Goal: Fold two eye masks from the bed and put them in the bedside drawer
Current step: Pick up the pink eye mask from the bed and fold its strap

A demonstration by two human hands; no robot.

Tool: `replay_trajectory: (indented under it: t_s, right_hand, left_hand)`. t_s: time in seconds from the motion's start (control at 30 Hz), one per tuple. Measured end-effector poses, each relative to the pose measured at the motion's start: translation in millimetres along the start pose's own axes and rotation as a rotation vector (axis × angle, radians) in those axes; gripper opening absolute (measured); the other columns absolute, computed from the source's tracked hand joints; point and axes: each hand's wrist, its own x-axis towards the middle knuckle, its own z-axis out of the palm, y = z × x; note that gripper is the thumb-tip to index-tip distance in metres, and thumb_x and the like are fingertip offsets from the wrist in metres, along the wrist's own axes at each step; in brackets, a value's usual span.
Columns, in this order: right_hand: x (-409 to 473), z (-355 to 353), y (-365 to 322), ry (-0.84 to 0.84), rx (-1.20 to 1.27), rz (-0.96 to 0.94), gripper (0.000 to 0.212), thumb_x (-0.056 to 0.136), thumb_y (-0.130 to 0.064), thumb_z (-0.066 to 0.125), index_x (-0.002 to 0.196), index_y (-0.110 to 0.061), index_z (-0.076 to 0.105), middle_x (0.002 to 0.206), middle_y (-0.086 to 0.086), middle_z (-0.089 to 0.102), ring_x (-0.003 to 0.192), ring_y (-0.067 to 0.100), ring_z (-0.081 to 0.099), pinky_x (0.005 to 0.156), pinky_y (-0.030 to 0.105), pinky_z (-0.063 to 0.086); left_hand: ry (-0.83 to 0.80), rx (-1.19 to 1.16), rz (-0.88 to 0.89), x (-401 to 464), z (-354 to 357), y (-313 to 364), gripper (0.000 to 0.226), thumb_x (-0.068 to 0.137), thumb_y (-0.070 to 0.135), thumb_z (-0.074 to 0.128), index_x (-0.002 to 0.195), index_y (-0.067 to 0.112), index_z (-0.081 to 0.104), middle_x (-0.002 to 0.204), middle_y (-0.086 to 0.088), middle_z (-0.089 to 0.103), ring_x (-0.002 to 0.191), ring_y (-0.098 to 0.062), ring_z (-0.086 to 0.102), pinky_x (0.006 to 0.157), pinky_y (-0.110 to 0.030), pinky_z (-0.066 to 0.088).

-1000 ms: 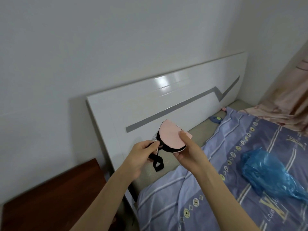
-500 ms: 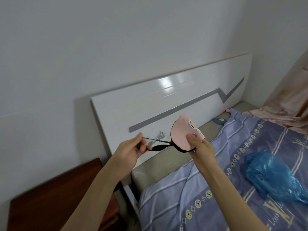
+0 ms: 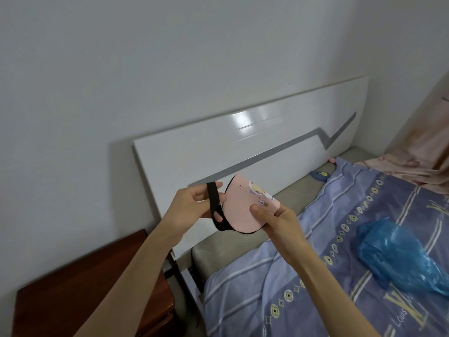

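A pink eye mask (image 3: 243, 207), folded in half with a cartoon print on its upper edge, is held up in front of the white headboard (image 3: 243, 147). My right hand (image 3: 277, 220) pinches its right lower corner. My left hand (image 3: 192, 205) holds the mask's black elastic strap (image 3: 213, 198), looped over the fingers right beside the mask. A second, dark blue eye mask (image 3: 320, 175) lies on the mattress near the headboard, far right. The brown bedside cabinet (image 3: 97, 283) stands at lower left; its drawer front is hidden.
A purple patterned sheet (image 3: 315, 276) covers the bed. A crumpled blue plastic bag (image 3: 398, 254) lies on it at right. A pink floral fabric (image 3: 418, 156) hangs at the far right. A bare beige mattress strip (image 3: 233, 246) runs along the headboard.
My left hand, which had pulled the strap taut to the left, has come back to the mask with the strap looped over its fingers. Both hands sit lower in view.
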Motion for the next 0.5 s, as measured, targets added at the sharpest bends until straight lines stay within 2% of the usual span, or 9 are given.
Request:
replay_trajectory:
  t_s: [0.07, 0.17, 0.23, 0.3, 0.37, 0.43, 0.5]
  right_hand:
    - [-2.0, 0.7, 0.4, -0.007, -0.117, 0.018, 0.016, 0.079, -0.008, 0.064, 0.087, -0.019, 0.072, 0.081, -0.006, 0.075, 0.079, 0.011, 0.068, 0.075, 0.025, 0.056]
    - [-4.1, 3.5, -0.3, -0.043, -0.241, 0.041, 0.013, 0.078, -0.010, 0.066, 0.078, -0.021, 0.073, 0.076, -0.006, 0.074, 0.075, 0.010, 0.065, 0.074, 0.026, 0.054]
    - [-4.7, 6.0, -3.3, -0.065, -0.302, 0.038, 0.007, 0.079, -0.009, 0.066, 0.080, -0.010, 0.072, 0.078, 0.004, 0.069, 0.076, 0.015, 0.060, 0.074, 0.031, 0.049]
    - [-5.3, 6.6, -4.3, -0.081, -0.343, 0.036, 0.020, 0.079, -0.008, 0.065, 0.084, 0.010, 0.063, 0.078, 0.012, 0.058, 0.075, 0.021, 0.050, 0.072, 0.036, 0.041]
    - [-5.1, 7.0, -6.9, -0.098, -0.385, 0.047, 0.031, 0.078, -0.007, 0.066, 0.087, 0.020, 0.055, 0.077, 0.012, 0.050, 0.074, 0.022, 0.042, 0.070, 0.035, 0.033]
    - [-4.7, 7.5, -8.7, -0.128, -0.443, 0.067, 0.023, 0.078, -0.007, 0.066, 0.075, 0.014, 0.058, 0.072, 0.012, 0.048, 0.069, 0.020, 0.041, 0.064, 0.031, 0.033]
    - [-4.3, 9.5, -9.4, -0.175, -0.509, 0.100, 0.021, 0.078, -0.007, 0.066, 0.060, -0.005, 0.056, 0.062, 0.007, 0.048, 0.060, 0.013, 0.043, 0.055, 0.020, 0.033]
  left_hand:
    - [-0.025, 0.047, 0.031, 0.0, -1.7, 0.2, 0.022, 0.075, 0.013, 0.069, 0.087, 0.032, 0.071, 0.083, 0.007, 0.075, 0.076, -0.012, 0.069, 0.069, -0.021, 0.056]
    - [-0.026, 0.091, 0.060, 0.5, -1.3, -1.5, 0.022, 0.072, 0.015, 0.071, 0.080, 0.036, 0.072, 0.078, 0.014, 0.075, 0.081, -0.007, 0.067, 0.069, -0.016, 0.054]
    - [-0.021, 0.080, 0.080, 0.4, 0.2, -2.0, 0.022, 0.070, 0.013, 0.072, 0.080, 0.032, 0.073, 0.079, 0.014, 0.075, 0.083, -0.007, 0.068, 0.069, -0.013, 0.051]
    - [-0.028, 0.100, 0.097, -0.3, 0.2, -2.7, 0.023, 0.070, 0.010, 0.071, 0.078, 0.031, 0.073, 0.078, 0.014, 0.075, 0.082, -0.007, 0.068, 0.069, -0.013, 0.051]
    - [-0.039, 0.137, 0.083, -1.3, -1.3, -3.8, 0.028, 0.072, 0.004, 0.068, 0.074, 0.032, 0.072, 0.074, 0.012, 0.074, 0.079, -0.005, 0.068, 0.069, -0.015, 0.051]
    - [-0.058, 0.177, 0.067, -3.3, -2.7, -6.0, 0.035, 0.075, -0.002, 0.061, 0.072, 0.032, 0.068, 0.076, 0.009, 0.070, 0.072, -0.007, 0.065, 0.071, -0.018, 0.050]
    - [-0.094, 0.243, 0.074, -8.1, -3.5, -8.1, 0.036, 0.077, -0.002, 0.059, 0.072, 0.034, 0.065, 0.077, 0.010, 0.067, 0.059, -0.005, 0.056, 0.063, -0.012, 0.044]
